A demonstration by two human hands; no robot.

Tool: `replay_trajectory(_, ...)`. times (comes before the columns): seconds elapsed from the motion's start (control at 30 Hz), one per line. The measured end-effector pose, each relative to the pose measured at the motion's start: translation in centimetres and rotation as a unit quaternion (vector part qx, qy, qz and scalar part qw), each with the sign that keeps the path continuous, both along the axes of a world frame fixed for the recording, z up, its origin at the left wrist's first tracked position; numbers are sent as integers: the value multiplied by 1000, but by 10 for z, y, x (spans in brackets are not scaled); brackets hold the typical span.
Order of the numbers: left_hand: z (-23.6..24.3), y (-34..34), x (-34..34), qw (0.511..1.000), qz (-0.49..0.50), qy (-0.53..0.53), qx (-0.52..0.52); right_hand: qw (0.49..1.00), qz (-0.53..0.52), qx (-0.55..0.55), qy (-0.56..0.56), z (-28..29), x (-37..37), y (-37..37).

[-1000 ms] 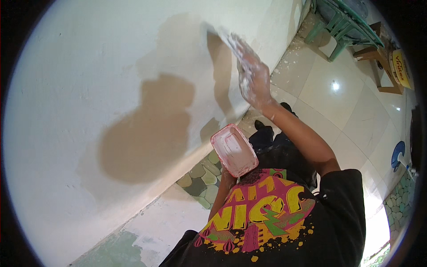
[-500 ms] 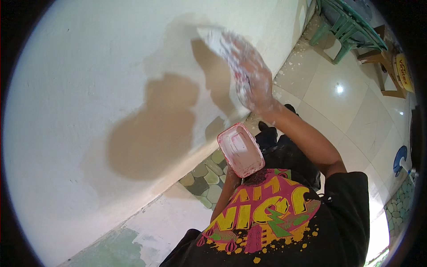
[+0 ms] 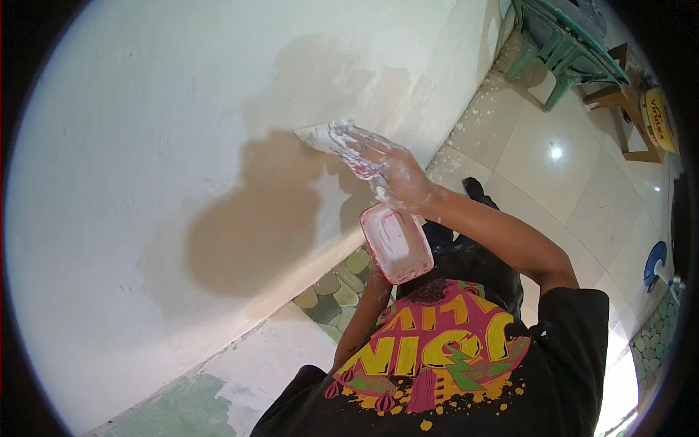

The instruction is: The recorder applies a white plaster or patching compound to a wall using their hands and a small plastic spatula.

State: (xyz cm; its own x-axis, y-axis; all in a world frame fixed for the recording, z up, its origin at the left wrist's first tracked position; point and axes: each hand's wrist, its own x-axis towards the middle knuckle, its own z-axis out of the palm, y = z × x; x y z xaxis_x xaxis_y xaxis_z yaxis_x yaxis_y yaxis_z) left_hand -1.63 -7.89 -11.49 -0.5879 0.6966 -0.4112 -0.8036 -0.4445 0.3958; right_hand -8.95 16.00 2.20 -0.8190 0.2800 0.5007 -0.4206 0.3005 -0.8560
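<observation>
White wall (image 3: 145, 146): right hand (image 3: 386, 171) grips the scraper (image 3: 317, 136), blade pointing ten o'clock; left hand, hidden, holds the pink tub (image 3: 397, 244).

1. I see a pale tiled floor (image 3: 539, 156), glossy, flecked with white splatter near the wall.
2. A green plastic chair (image 3: 564, 51) stands on it, upper right.
3. A wooden stool (image 3: 630, 120) stands just beside the chair.

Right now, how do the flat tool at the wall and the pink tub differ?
The flat scraper blade is thin, whitish and pressed against the white wall by the right hand. The pink tub is a deep, rounded-rectangular container held lower, away from the wall; the left hand under it is hidden. Both are smeared with white paste.
</observation>
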Motion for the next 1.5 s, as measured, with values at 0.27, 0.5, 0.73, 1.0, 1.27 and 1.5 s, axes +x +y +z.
replay_trajectory(0.27, -4, 12, -5, 994, 102, -22, -42, 989, -79, -55, 112, 9, -42, 51)
replay_trajectory(0.5, 60, 43, -42, 984, 137, 81, -85, 1000, 7, -1, 18, -1, 4, 43)
replay_trajectory(0.73, 87, 63, -65, 965, 182, 80, -173, 920, 47, -303, -245, 9, 80, 69)
replay_trajectory(1.0, 110, 76, -63, 962, 136, 115, -208, 959, 57, -35, -275, 38, 91, 32)
replay_trajectory(1.27, 118, 81, -56, 964, 105, 139, -202, 959, 54, 44, -276, 32, 59, 10)
replay_trajectory(1.5, 120, 77, -58, 966, 118, 126, -193, 975, 59, 12, -212, 17, 49, -3)
